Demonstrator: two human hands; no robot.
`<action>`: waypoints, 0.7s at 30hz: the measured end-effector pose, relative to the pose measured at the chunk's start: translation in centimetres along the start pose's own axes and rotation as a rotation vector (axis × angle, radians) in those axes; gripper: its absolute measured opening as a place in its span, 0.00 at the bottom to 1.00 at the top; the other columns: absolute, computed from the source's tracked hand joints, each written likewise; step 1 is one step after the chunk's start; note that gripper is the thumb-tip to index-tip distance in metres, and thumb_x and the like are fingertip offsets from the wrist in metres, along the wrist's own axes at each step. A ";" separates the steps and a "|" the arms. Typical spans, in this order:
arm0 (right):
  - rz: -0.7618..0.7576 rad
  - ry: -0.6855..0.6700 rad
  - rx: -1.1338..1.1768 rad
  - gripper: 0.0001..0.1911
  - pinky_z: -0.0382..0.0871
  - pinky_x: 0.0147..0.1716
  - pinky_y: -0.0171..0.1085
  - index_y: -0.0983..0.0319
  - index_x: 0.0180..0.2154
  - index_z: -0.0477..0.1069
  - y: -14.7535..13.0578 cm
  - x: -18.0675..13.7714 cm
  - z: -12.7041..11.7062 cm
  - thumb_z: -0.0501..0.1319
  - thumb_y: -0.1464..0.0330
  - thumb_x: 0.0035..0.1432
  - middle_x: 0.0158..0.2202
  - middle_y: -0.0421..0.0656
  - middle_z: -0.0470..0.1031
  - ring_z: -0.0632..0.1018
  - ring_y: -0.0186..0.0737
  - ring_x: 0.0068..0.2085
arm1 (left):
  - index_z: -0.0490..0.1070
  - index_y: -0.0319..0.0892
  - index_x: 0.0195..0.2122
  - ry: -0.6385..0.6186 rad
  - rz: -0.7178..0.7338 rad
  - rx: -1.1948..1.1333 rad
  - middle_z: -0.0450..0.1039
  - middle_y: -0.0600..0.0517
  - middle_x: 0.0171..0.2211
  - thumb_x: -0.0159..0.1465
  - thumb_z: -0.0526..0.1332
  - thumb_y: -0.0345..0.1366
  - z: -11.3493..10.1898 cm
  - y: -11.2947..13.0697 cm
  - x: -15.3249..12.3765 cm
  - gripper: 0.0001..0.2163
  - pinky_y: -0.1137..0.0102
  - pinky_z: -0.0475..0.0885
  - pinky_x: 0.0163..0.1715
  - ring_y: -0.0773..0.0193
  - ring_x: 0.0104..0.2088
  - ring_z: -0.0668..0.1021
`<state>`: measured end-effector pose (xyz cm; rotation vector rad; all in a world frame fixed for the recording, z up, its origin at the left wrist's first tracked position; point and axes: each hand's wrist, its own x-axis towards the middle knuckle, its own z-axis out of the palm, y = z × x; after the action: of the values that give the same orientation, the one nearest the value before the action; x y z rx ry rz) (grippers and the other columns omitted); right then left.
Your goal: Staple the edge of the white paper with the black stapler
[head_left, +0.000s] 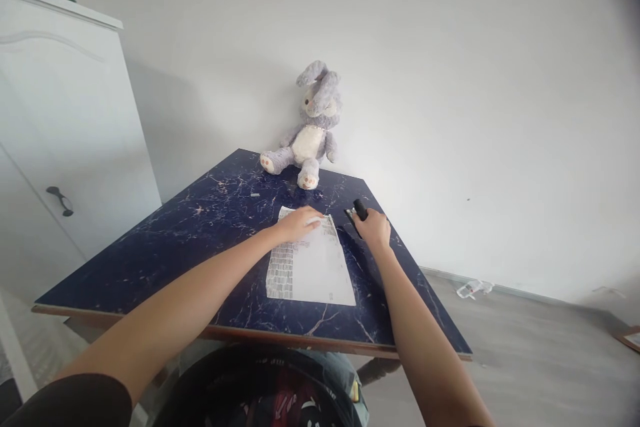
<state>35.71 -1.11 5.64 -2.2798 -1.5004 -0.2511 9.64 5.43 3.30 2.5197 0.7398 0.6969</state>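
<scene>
A sheet of paper (323, 273) with printed blocks along its left side and top lies on the dark blue marbled table. My left hand (299, 223) rests across its top edge, fingers stretched out and lying flat. Right of the sheet, my right hand (374, 228) is closed around what looks like a black stapler (360, 209). Its rounded black end sticks up past the fingers, and a thinner part with a light patch shows beside it; the rest is hidden by the hand. A small pale strip (255, 195) lies farther back, left of the sheet.
A grey plush rabbit (309, 140) sits at the back of the table (190, 233) against the wall. On the left stands a white cabinet (75, 127) with a dark handle. Clear plastic (474, 289) lies on the floor at the right.
</scene>
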 end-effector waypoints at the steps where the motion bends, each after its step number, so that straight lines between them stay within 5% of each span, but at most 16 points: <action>1: 0.026 0.042 0.042 0.23 0.67 0.32 0.39 0.64 0.42 0.75 -0.6 -0.2 -0.1 0.56 0.52 0.64 0.34 0.53 0.79 0.79 0.50 0.34 | 0.74 0.45 0.55 0.119 -0.037 -0.001 0.73 0.45 0.54 0.72 0.50 0.42 -0.4 -0.6 0.1 0.17 0.63 0.66 0.59 0.57 0.54 0.75; 5: -0.144 -0.092 0.219 0.20 0.63 0.26 0.36 0.65 0.37 0.74 -4.6 -2.5 0.2 0.58 0.53 0.62 0.32 0.51 0.78 0.77 0.45 0.29 | 0.75 0.43 0.42 0.459 -0.248 0.013 0.73 0.47 0.42 0.71 0.51 0.36 -1.8 -3.3 0.1 0.13 0.65 0.71 0.47 0.60 0.40 0.76; 8: -0.386 -0.263 0.248 0.14 0.62 0.26 0.35 0.63 0.33 0.72 -8.2 -5.2 1.2 0.61 0.57 0.59 0.32 0.47 0.78 0.77 0.43 0.31 | 0.74 0.42 0.36 0.532 -0.336 0.025 0.71 0.47 0.37 0.70 0.51 0.33 -2.5 -5.1 -0.1 0.13 0.66 0.71 0.46 0.60 0.38 0.75; 12: -0.495 -0.373 0.277 0.14 0.62 0.28 0.33 0.59 0.46 0.68 -10.7 -7.5 2.0 0.61 0.61 0.60 0.35 0.43 0.78 0.77 0.41 0.32 | 0.73 0.41 0.35 0.569 -0.358 0.073 0.70 0.47 0.35 0.69 0.50 0.31 -3.3 -6.7 -0.3 0.12 0.66 0.69 0.47 0.59 0.40 0.74; 16: -0.426 -0.407 0.269 0.12 0.65 0.31 0.35 0.59 0.45 0.68 -9.4 -7.6 1.5 0.61 0.63 0.59 0.36 0.44 0.79 0.78 0.43 0.34 | 0.73 0.43 0.39 0.611 -0.494 0.236 0.71 0.43 0.41 0.68 0.52 0.32 -4.2 -7.5 -1.0 0.09 0.61 0.68 0.49 0.53 0.46 0.73; 21: -0.348 -0.400 0.328 0.12 0.68 0.34 0.38 0.59 0.43 0.72 -2.1 -7.0 0.0 0.61 0.61 0.58 0.37 0.44 0.80 0.79 0.46 0.37 | 0.72 0.41 0.48 0.527 -0.788 0.353 0.67 0.35 0.52 0.63 0.57 0.32 -4.4 -8.0 -2.0 0.12 0.52 0.64 0.53 0.40 0.56 0.69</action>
<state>30.93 -6.29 3.62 -1.8720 -1.9674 0.3565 2.65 11.47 1.96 2.0142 2.0323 0.9808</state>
